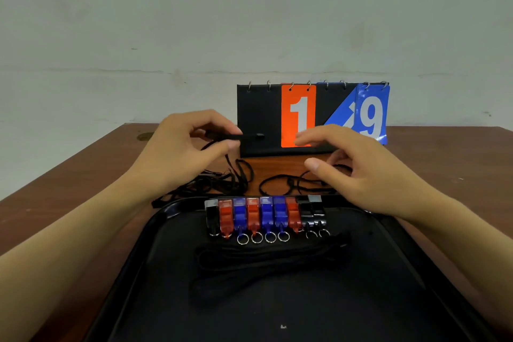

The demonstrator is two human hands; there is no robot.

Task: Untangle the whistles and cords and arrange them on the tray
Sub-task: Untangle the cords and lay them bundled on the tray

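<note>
Pinching a black cord (236,136) between thumb and fingers, the left hand (183,147) held it above the table (83,164). Right hand (358,172) hovered with fingers spread and slack, gripping nothing. Nine whistles (266,215) sat in a row along the tray's (133,258) far edge. Straightened cords (266,264) on the tray barely showed, black on black. Loose cords (222,180) behind were partly hidden by both hands.

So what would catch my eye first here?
Probably the flip scoreboard at the back of the wooden table, its orange card showing 1. Next, the row of red, blue and black plastic whistles along the black tray's far edge, and the left hand pinching a black cord.
</note>
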